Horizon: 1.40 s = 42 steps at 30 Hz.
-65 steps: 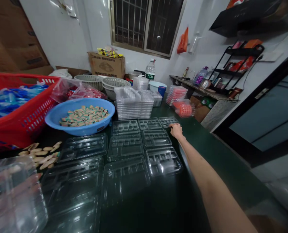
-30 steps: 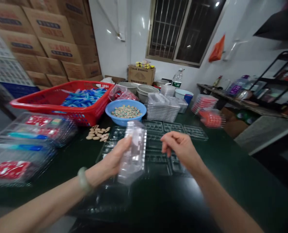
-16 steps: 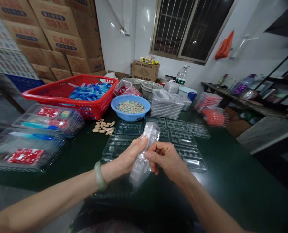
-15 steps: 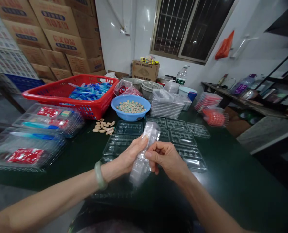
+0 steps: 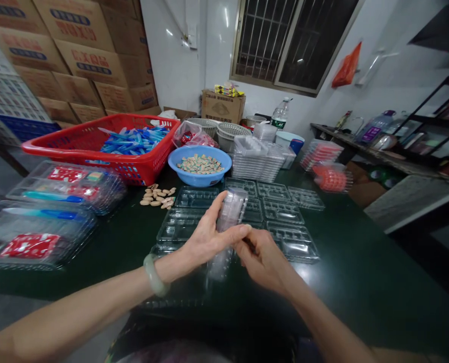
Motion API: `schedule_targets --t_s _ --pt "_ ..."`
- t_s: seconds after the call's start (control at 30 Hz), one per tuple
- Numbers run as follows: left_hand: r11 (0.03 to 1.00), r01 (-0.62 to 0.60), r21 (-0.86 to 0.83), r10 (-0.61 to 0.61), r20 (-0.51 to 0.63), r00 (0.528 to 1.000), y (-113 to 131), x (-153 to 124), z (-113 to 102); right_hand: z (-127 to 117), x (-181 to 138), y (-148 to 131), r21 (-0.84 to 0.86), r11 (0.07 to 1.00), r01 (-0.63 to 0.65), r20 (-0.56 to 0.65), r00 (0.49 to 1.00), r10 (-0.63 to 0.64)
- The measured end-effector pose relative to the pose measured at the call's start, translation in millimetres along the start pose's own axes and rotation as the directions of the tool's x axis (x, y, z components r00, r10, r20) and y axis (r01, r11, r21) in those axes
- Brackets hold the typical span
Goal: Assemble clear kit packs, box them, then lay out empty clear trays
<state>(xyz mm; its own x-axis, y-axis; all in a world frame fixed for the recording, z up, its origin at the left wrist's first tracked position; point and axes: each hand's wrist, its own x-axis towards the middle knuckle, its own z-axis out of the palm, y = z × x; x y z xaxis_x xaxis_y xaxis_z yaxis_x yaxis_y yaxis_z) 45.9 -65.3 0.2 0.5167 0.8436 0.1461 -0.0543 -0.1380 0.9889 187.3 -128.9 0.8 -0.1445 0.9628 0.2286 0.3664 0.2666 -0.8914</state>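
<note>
My left hand (image 5: 205, 237), with a pale green bangle on the wrist, grips a small stack of clear plastic trays (image 5: 230, 214) held upright above the dark green table (image 5: 345, 267). My right hand (image 5: 262, 257) pinches the lower edge of the same stack, fingers curled. Beneath and beyond the hands several empty clear compartment trays (image 5: 284, 219) lie flat in rows on the table.
A blue bowl (image 5: 199, 169) of small wrapped pieces, a red basket (image 5: 103, 146) of blue items, loose tan pieces (image 5: 156, 196), a tall stack of clear trays (image 5: 258, 161), filled clear packs (image 5: 58, 201) at left, cardboard boxes (image 5: 76, 55) behind, a shelf (image 5: 428, 141) at right.
My right hand came back from the far tray and joined the left on the stack of clear trays. The stack has dropped slightly and my left thumb now lies across it.
</note>
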Motion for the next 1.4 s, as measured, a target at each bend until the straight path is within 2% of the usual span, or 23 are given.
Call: schedule_targets --t_s 0.07,0.13,0.17,0.23,0.5,0.67,0.73,0.8,0.87,0.93,0.97,1.03,1.13,1.27,1.4 --pt "0.999 -0.004 -0.037 0.009 0.127 0.992 6 1 0 0 -6 -5 -0.072 0.994 0.088 -0.008 0.996 -0.089" --pt "0.985 0.056 -0.163 -0.001 0.317 0.948 9 3 0 1 -11 -8 -0.038 0.989 0.144 -0.024 0.989 -0.145" --pt "0.973 0.074 -0.22 0.015 0.375 0.927 9 3 1 2 -13 -9 -0.011 0.987 0.159 -0.045 0.986 -0.16" --pt "0.954 0.072 -0.292 0.06 0.417 0.907 6 5 3 2 -16 -9 0.024 0.983 0.18 -0.1 0.979 -0.177" --pt "0.931 0.084 -0.355 0.078 0.419 0.905 -2 9 17 -2 -25 3 0.082 0.983 0.162 -0.147 0.978 -0.149" --pt "0.927 0.144 -0.346 0.022 0.435 0.9 1 4 23 0 -30 6 0.147 0.982 0.12 -0.121 0.987 -0.103" --pt "0.905 0.214 -0.368 -0.037 0.434 0.9 -1 3 18 -5 -38 4 0.231 0.967 0.103 -0.117 0.99 -0.077" --pt "0.841 0.311 -0.442 -0.154 0.355 0.922 -4 4 9 -17 -50 1 0.359 0.925 0.127 -0.207 0.977 -0.054" --pt "0.758 0.373 -0.535 -0.287 0.24 0.927 -8 5 -3 -32 -63 -4 0.45 0.866 0.216 -0.382 0.924 -0.032" --pt "0.717 0.399 -0.571 -0.351 0.199 0.915 -11 7 -10 -41 -70 -7 0.434 0.859 0.27 -0.514 0.857 -0.01" --pt "0.716 0.405 -0.568 -0.346 0.214 0.913 -13 7 -11 -43 -70 -7 0.41 0.878 0.249 -0.527 0.85 0.005" --pt "0.747 0.391 -0.538 -0.295 0.258 0.92 -15 7 -7 -38 -66 -7 0.378 0.918 0.121 -0.45 0.891 0.068" --pt "0.822 0.329 -0.465 -0.229 0.259 0.938 -16 6 5 -18 -51 -7 0.372 0.926 -0.062 -0.267 0.949 0.171" --pt "0.878 0.284 -0.385 -0.205 0.234 0.95 -14 4 14 2 -34 -3 0.365 0.925 -0.109 -0.184 0.965 0.187" --pt "0.892 0.274 -0.359 -0.134 0.368 0.92 -12 0 13 0 -29 8 0.441 0.887 -0.133 -0.067 0.981 0.18"
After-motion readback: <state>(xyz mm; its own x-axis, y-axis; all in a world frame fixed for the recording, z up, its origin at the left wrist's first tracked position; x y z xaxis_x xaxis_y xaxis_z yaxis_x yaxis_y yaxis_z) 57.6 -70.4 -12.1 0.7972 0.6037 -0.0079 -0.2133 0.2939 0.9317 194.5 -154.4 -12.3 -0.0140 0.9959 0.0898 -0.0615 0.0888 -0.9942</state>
